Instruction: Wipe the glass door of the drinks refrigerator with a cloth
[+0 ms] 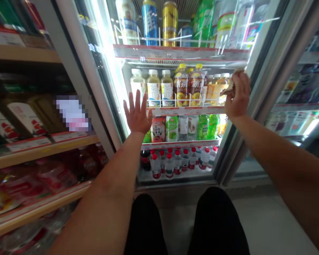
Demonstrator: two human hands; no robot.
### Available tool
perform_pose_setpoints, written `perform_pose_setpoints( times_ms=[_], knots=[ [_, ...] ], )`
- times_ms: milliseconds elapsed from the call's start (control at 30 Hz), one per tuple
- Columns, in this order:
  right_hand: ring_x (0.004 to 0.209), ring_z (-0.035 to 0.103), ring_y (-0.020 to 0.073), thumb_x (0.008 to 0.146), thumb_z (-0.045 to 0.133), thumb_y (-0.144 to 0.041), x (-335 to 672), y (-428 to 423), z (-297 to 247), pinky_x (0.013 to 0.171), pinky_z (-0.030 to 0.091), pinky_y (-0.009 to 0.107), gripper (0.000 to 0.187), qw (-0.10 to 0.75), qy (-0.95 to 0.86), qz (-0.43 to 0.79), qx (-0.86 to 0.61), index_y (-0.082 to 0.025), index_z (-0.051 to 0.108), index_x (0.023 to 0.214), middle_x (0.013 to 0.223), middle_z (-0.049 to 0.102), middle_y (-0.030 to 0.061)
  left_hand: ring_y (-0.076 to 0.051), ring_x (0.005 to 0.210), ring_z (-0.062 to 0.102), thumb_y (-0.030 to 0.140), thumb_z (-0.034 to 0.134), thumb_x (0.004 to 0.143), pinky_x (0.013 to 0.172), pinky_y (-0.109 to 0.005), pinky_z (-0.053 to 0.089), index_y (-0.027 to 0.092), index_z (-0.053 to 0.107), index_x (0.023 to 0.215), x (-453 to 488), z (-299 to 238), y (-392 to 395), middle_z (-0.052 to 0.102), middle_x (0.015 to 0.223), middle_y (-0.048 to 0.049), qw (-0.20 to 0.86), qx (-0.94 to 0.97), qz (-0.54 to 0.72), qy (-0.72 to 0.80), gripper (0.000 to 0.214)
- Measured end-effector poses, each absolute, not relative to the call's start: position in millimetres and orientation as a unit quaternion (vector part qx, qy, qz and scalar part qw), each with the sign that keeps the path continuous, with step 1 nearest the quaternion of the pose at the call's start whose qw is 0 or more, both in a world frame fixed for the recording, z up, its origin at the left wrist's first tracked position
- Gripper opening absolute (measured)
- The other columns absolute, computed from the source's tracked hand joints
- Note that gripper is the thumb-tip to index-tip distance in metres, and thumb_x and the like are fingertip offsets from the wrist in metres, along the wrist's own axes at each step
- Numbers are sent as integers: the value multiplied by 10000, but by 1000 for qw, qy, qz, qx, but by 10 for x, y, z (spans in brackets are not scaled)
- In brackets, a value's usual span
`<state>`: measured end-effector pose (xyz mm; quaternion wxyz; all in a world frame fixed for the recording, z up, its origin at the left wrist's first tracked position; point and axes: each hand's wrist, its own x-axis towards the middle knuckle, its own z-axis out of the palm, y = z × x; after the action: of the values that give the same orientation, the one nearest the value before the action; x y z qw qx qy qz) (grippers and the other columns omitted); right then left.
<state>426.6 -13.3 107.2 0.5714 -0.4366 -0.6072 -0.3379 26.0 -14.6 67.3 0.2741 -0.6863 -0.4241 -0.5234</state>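
My left hand is raised with its fingers spread, in front of the glass door of a lit drinks fridge. It holds nothing; whether the palm touches the glass I cannot tell. Up at the right side of the same door, my right hand is closed on a crumpled, greyish-brown cloth. Part of the cloth is hidden by the fingers. Behind the glass stand white-capped tea bottles and yellow-capped tea bottles on the middle shelf.
A metal door frame runs beside my right hand, with another glass-fronted fridge beyond. Shelves with bottles and a wooden edge stand close on the left. Red-capped bottles fill the fridge bottom. My knees are below, above a grey floor.
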Motion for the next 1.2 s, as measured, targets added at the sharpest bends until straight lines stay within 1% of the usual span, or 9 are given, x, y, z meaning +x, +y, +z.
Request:
perform_pose_setpoints(
  times_ms=[233, 400, 567, 667, 767, 833, 933, 1067, 1200],
  knots=[
    [1497, 316, 288, 881, 404, -164, 4298, -73, 1332, 1237, 233, 548, 591, 591, -594, -356, -415, -165, 489, 1466, 1567, 435, 126, -284, 1567, 24, 515, 423, 1002, 1271, -487, -105, 212, 385, 1578, 247, 664, -125, 257, 1662, -65, 276, -690, -525, -414, 653],
    [1463, 358, 265, 873, 409, -135, 4300, -2, 1536, 1224, 271, 487, 562, 625, -575, -365, -381, -150, 531, 1421, 1540, 463, 135, -286, 1568, 33, 495, 418, 1005, 1269, -497, -104, 216, 375, 1582, 244, 658, -109, 249, 1666, -62, 285, -687, -527, -410, 642],
    [1514, 239, 328, 983, 431, -348, 4201, 12, 1424, 1228, 192, 565, 564, 606, -599, -352, -387, -207, 410, 1528, 1634, 334, 90, -285, 1567, 50, 503, 431, 1000, 1271, -489, -99, 225, 383, 1578, 238, 654, -93, 270, 1660, -64, 291, -686, -530, -404, 644],
    [1519, 246, 335, 987, 445, -478, 4141, 27, 1455, 1235, 216, 575, 649, 588, -598, -366, -402, -176, 363, 1555, 1632, 323, 118, -293, 1566, 45, 486, 433, 997, 1270, -502, -101, 215, 377, 1580, 237, 657, -90, 257, 1663, -67, 293, -687, -526, -407, 646],
    [1526, 248, 284, 1003, 353, -398, 4043, 26, 1495, 1258, 220, 529, 595, 591, -575, -369, -429, -165, 370, 1551, 1619, 341, 126, -294, 1567, 29, 469, 438, 991, 1270, -512, -104, 211, 368, 1583, 242, 661, -97, 243, 1668, -62, 287, -690, -522, -411, 650],
    [1539, 223, 262, 999, 297, -323, 3954, -3, 1468, 1267, 195, 543, 575, 586, -578, -364, -437, -160, 373, 1545, 1624, 336, 124, -288, 1567, 26, 459, 434, 990, 1271, -512, -102, 208, 366, 1583, 244, 660, -102, 242, 1668, -60, 289, -689, -521, -414, 648],
    [1548, 206, 255, 1012, 237, -302, 3834, -65, 1421, 1265, 170, 572, 551, 569, -607, -349, -432, -242, 392, 1537, 1626, 353, 71, -276, 1567, 34, 441, 435, 989, 1274, -498, -98, 204, 369, 1582, 240, 654, -104, 247, 1666, -60, 299, -686, -517, -415, 642],
    [1514, 274, 248, 1005, 244, -296, 3755, -42, 1599, 1269, 193, 531, 529, 575, -614, -343, -417, -281, 482, 1477, 1575, 436, 33, -261, 1568, 27, 422, 444, 990, 1277, -489, -85, 207, 364, 1585, 229, 642, -90, 245, 1666, -58, 319, -682, -514, -411, 637],
    [1510, 281, 228, 978, 286, -245, 3631, 44, 1794, 1281, 196, 499, 542, 582, -622, -333, -404, -327, 491, 1473, 1560, 456, -19, -247, 1569, 27, 440, 448, 992, 1278, -479, -82, 218, 368, 1583, 228, 642, -85, 249, 1665, -45, 319, -680, -515, -412, 637]
  ],
)
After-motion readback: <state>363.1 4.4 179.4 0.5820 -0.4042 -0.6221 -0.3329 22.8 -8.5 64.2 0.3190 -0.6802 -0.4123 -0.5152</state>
